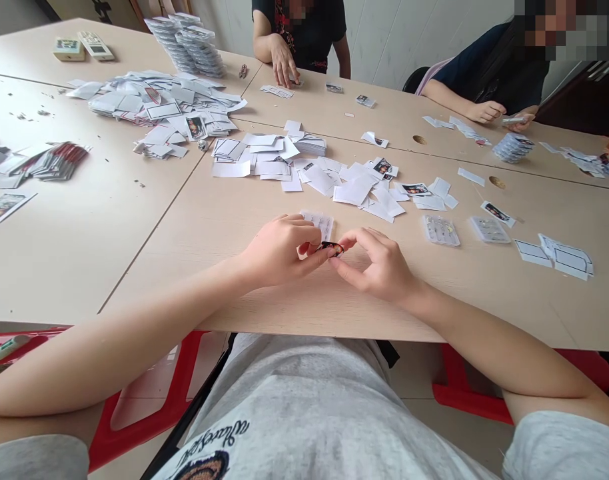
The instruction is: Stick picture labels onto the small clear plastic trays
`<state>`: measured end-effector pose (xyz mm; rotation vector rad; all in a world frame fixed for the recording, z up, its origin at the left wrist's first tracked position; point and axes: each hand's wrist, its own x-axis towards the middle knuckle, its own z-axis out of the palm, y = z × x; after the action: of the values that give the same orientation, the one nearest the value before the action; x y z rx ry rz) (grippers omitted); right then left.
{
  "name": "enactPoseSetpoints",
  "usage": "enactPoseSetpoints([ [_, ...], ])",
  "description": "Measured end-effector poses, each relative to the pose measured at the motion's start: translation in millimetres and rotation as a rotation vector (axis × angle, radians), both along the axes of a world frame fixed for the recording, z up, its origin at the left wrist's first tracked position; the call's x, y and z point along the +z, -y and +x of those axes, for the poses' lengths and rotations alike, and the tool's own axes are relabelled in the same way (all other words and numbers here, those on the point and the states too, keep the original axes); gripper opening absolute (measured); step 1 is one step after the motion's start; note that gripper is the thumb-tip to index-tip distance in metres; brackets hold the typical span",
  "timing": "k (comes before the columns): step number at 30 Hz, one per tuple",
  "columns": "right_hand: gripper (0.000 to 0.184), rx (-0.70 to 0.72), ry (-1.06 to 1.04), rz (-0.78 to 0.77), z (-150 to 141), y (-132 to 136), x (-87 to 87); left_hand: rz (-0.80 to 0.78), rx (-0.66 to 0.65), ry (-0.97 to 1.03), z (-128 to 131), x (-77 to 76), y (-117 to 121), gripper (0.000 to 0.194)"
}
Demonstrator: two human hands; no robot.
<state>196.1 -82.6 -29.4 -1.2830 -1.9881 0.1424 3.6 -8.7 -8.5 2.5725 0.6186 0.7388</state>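
Between my left hand (pixel 279 252) and my right hand (pixel 377 263) I pinch a small dark printed piece (pixel 332 249), which is partly hidden by my fingertips. Its exact form is too small to tell. Just beyond my fingers, a small white blister card (pixel 317 223) lies on the light wood table (pixel 149 280), touching or nearly touching my left hand. Loose white paper slips (pixel 354 190) are scattered farther ahead of both hands. To the right sit several similar blister cards, including one (pixel 440 231).
Heaps of white paper slips (pixel 159 103) and stacks of packaged cards (pixel 187 45) cover the table. Two co-workers sit across it, with one person's hand (pixel 283 67) and another's hand (pixel 492 111) on the tabletop. Red stools (pixel 469 383) stand below the near edge.
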Motion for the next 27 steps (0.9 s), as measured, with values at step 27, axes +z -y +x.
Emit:
enactPoseSetpoints([
  [27,0.019,-0.007,-0.231,-0.105,14.4,-10.2,-1.7,-0.016,0.135,-0.121,-0.8,-0.2,-4.5,0.025],
])
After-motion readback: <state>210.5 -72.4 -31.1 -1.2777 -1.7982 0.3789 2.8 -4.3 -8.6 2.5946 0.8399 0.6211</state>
